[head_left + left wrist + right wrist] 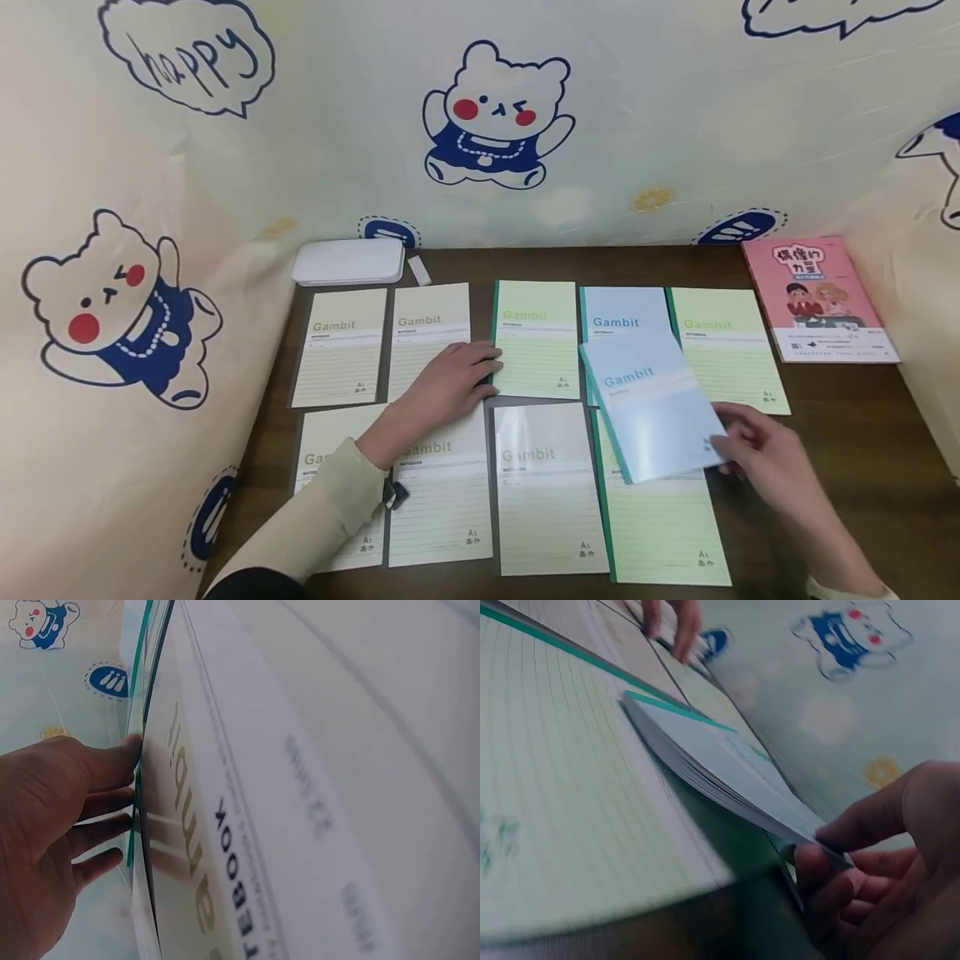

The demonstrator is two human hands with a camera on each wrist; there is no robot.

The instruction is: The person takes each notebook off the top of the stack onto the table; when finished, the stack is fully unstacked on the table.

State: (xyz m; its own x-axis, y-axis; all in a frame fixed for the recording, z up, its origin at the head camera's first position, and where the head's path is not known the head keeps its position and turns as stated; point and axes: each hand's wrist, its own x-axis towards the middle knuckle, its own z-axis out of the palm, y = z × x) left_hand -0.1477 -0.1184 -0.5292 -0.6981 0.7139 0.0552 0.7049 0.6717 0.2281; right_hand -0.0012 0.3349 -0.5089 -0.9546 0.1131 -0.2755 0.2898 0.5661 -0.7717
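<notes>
My right hand [768, 457] pinches a blue Gambit notebook [652, 408] at its lower right corner. It is tilted, overlapping another blue notebook [622, 302] in the upper row and a green notebook [667, 533] in the lower row. The right wrist view shows the thumb on the cover of the held notebook [712, 750] and fingers beneath its pages. With fingers extended, my left hand [450, 379] touches the left edge of a green notebook [537, 350] in the upper row. In the left wrist view, that hand [60, 817] is at the green spine.
Several cream notebooks [341, 350] lie in two rows at left, and another green notebook [723, 342] is at upper right. Behind them are a white case [348, 262] and a small white piece [419, 270]. A pink book [821, 300] lies far right; a patterned cloth [637, 108] borders the table.
</notes>
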